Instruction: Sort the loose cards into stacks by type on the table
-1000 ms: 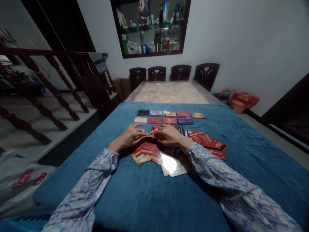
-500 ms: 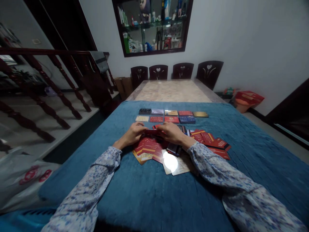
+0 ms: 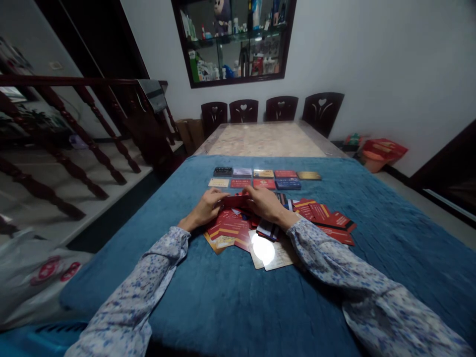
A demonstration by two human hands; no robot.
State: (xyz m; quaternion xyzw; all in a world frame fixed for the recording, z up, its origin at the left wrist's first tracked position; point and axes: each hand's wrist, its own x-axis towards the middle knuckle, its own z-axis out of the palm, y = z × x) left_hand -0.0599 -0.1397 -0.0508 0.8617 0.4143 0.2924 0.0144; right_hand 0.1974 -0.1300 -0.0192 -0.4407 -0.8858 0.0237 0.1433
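Between my two hands a red card (image 3: 235, 201) is held up by its ends, just above a spread of cards; whether it is one card or a few together I cannot tell. My left hand (image 3: 206, 207) pinches its left end, and my right hand (image 3: 266, 203) grips the right end. Below lie loose red cards (image 3: 238, 232) with yellow stripes, overlapping. Pale cards (image 3: 277, 257) catch a bright glare nearer to me. More red cards (image 3: 330, 225) fan out right of my right wrist. Beyond my hands stand two rows of sorted card stacks, including a blue stack (image 3: 288, 184).
A blue cloth (image 3: 208, 302) covers the near part of the long table, with a bare marbled top (image 3: 267, 139) beyond. Dark chairs (image 3: 244, 111) line the far end. A wooden railing (image 3: 92, 104) and a white plastic bag (image 3: 33, 277) are on the left.
The red card between my hands has tilted so that more of its face shows. Both hands have stayed in nearly the same place.
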